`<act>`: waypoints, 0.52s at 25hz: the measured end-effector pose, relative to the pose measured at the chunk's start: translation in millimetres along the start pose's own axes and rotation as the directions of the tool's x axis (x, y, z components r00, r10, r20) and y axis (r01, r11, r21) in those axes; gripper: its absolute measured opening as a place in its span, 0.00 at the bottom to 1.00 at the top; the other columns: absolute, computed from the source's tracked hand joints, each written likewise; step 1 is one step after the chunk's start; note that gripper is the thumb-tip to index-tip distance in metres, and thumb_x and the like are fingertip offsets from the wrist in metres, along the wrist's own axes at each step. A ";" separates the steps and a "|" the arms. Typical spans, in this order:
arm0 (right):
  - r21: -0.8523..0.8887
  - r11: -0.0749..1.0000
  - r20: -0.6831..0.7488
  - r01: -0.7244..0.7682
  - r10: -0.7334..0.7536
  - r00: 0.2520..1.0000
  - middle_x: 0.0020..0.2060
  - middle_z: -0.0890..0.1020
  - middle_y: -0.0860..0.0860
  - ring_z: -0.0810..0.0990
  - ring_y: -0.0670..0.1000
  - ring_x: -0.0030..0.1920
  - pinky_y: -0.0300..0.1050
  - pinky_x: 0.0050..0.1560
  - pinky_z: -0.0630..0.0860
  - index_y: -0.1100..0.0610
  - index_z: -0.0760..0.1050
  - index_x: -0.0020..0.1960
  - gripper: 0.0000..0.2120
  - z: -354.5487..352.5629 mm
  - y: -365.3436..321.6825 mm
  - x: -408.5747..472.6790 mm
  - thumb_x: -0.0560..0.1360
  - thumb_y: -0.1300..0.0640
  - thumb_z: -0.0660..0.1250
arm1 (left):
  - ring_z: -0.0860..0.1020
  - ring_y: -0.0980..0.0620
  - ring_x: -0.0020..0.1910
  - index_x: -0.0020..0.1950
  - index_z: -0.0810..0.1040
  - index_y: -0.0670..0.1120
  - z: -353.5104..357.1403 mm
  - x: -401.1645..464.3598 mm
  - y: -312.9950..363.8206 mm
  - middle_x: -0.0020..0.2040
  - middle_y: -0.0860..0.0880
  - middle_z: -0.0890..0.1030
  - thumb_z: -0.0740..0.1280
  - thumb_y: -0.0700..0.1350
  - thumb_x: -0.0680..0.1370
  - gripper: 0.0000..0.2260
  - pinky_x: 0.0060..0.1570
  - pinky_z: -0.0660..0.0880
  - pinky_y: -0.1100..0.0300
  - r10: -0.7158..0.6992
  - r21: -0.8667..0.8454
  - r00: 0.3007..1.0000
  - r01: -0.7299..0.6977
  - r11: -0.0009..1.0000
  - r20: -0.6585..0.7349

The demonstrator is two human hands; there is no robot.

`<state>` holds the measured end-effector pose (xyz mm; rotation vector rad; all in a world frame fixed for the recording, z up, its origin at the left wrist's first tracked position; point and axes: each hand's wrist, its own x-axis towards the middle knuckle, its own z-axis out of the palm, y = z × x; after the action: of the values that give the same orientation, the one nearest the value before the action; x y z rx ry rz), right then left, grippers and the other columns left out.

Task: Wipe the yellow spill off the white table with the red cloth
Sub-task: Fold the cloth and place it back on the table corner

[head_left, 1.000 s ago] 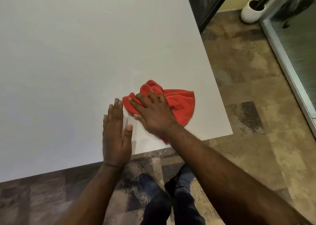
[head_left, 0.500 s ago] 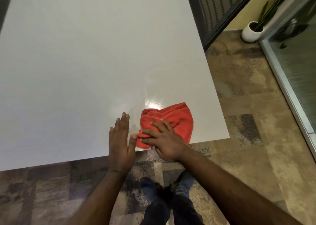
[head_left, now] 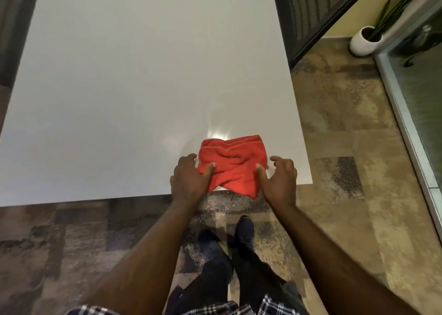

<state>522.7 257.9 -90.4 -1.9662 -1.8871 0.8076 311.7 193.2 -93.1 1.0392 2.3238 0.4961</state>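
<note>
Right, cloth (head_left: 233,165) sits bunched at the surface's (head_left: 143,87) near edge, right of centre, one corner hanging over. Left hand (head_left: 189,179) and right hand (head_left: 279,179) flank it, thumbs pressing on top, fingers spread, neither clamped. Looks soft, light, limp, likely damp; best pinched at the side folds. No yellow spill visible, only a wet sheen beyond it.
</note>
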 end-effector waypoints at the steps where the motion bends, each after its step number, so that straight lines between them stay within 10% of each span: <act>1: -0.008 0.997 0.066 -0.076 0.077 0.995 0.57 0.76 0.57 0.74 0.58 0.58 0.50 0.54 0.72 0.58 0.73 0.62 0.25 -1.0 2.0 7.4 0.74 0.41 0.67 | 0.78 0.44 0.59 0.66 0.74 0.45 0.9 0.8 4.9 0.61 0.45 0.78 0.65 0.68 0.72 0.33 0.60 0.74 0.45 -0.055 -0.021 0.998 0.055 0.998 0.015; 13: -0.120 0.992 0.301 0.040 -0.002 0.954 0.49 0.81 0.60 0.80 0.60 0.48 0.44 0.43 0.70 0.62 0.76 0.52 0.15 13.7 -7.8 29.4 0.74 0.51 0.69 | 0.77 0.44 0.41 0.42 0.77 0.42 15.7 3.8 29.1 0.39 0.47 0.78 0.73 0.54 0.71 0.15 0.39 0.68 0.58 -0.275 -0.017 0.961 0.275 0.961 -0.024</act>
<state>507.8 285.3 -102.4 -1.9837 -2.1727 1.0589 335.5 216.3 -91.3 0.6901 2.4337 0.4167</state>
